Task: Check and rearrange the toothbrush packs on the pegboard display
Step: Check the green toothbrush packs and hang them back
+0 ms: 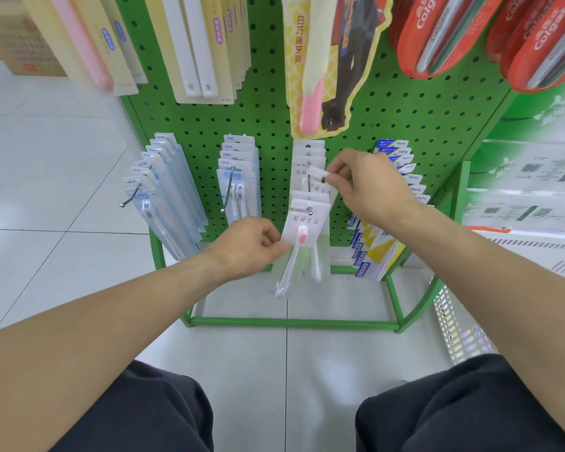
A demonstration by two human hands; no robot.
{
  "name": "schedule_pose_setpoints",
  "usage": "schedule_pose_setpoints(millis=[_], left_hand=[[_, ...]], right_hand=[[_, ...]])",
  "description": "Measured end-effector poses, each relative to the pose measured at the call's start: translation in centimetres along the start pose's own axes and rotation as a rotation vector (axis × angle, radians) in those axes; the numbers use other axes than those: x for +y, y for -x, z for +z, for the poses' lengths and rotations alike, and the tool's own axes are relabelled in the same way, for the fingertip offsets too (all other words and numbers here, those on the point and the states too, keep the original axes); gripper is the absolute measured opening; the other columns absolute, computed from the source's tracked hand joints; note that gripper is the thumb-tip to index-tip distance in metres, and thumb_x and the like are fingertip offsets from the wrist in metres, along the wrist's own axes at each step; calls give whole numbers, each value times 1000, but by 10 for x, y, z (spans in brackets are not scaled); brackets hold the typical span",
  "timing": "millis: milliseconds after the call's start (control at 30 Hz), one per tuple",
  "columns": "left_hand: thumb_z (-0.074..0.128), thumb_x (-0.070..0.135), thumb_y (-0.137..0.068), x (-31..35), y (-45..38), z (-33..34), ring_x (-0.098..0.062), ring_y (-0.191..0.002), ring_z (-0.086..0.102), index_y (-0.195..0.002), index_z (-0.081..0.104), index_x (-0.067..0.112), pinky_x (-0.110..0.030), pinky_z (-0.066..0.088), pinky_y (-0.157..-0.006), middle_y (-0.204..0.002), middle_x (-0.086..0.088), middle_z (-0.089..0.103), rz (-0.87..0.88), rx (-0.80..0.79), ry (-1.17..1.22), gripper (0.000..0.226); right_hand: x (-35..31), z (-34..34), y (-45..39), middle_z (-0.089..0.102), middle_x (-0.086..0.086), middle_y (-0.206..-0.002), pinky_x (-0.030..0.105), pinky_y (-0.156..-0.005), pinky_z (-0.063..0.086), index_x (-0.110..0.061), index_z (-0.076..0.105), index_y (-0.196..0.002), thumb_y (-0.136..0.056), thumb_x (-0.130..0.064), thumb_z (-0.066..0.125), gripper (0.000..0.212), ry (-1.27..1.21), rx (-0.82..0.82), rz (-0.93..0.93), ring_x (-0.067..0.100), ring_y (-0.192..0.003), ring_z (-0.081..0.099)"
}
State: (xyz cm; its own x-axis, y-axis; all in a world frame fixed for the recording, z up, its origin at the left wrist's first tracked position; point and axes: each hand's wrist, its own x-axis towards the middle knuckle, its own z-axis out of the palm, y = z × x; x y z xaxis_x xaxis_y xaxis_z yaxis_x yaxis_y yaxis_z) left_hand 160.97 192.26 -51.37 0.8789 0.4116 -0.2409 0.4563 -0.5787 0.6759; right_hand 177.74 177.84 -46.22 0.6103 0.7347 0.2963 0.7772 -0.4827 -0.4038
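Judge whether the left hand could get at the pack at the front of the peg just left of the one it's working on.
Probably yes: the left hand is beside that front pack, with nothing between.

Open floor (307,298) below packs; neighbouring packs (238,187) and blue-yellow packs (377,252) seemingly crowd sides.

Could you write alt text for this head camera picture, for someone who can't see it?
Seen from above, a person's left hand pinches the front toothbrush pack on a hook of a green pegboard, while the right hand pinches the top of a pack behind it. Rows of other packs hang on either side.
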Motion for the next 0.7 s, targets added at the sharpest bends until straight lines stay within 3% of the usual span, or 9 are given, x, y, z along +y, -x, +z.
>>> schedule_pose_setpoints(millis=[133,267,433,500,567,633,700], left_hand=[[60,50,-96,9,4,-1,-19,-111,59,-126,57,20,-29,48,-93,-119,5,59,-92,-202,-278,43],[62,47,-95,10,7,2,-16,-101,67,-109,66,21,-34,55,-90,-107,5,68,-80,-268,-188,30],[65,36,-96,23,14,6,-16,-92,69,-103,67,21,-30,57,-82,-95,2,71,59,-150,-3,18],[65,34,-96,29,17,7,-18,-91,70,-104,67,19,-29,58,-81,-94,1,71,101,-126,59,16],[64,33,-97,33,20,8,-17,-89,72,-103,67,20,-34,59,-84,-93,1,72,113,-129,96,15],[63,35,-97,34,21,8,-13,-86,73,-104,65,21,-42,60,-86,-92,2,75,113,-175,121,16],[62,38,-97,37,24,9,-12,-89,73,-108,62,22,-44,58,-89,-97,0,76,120,-243,146,20]], right_hand=[[1,-11,10,74,3,-84,42,-79,55,-9,70,-106,-98,-21,64,15,5,9,-47,20,-78,67],[-1,-24,18,76,2,-80,37,-79,54,-10,71,-108,-96,-20,63,17,44,-22,-49,20,-78,69],[-2,-39,27,76,-2,-72,27,-77,53,-11,73,-109,-86,-16,63,25,108,-90,-34,17,-77,70],[-3,-45,31,75,-3,-69,16,-76,49,-12,75,-103,-83,-14,65,22,97,-115,-17,13,-75,70],[-4,-50,36,73,-4,-64,-3,-69,36,-15,76,-95,-80,-14,67,17,68,-142,0,8,-67,68],[-6,-54,41,71,-7,-60,1,-62,40,-19,76,-90,-80,-14,69,13,-1,-194,6,2,-58,63],[-11,-58,47,70,-7,-61,17,-56,48,-22,74,-87,-80,-13,71,12,-112,-269,-8,3,-51,58]])
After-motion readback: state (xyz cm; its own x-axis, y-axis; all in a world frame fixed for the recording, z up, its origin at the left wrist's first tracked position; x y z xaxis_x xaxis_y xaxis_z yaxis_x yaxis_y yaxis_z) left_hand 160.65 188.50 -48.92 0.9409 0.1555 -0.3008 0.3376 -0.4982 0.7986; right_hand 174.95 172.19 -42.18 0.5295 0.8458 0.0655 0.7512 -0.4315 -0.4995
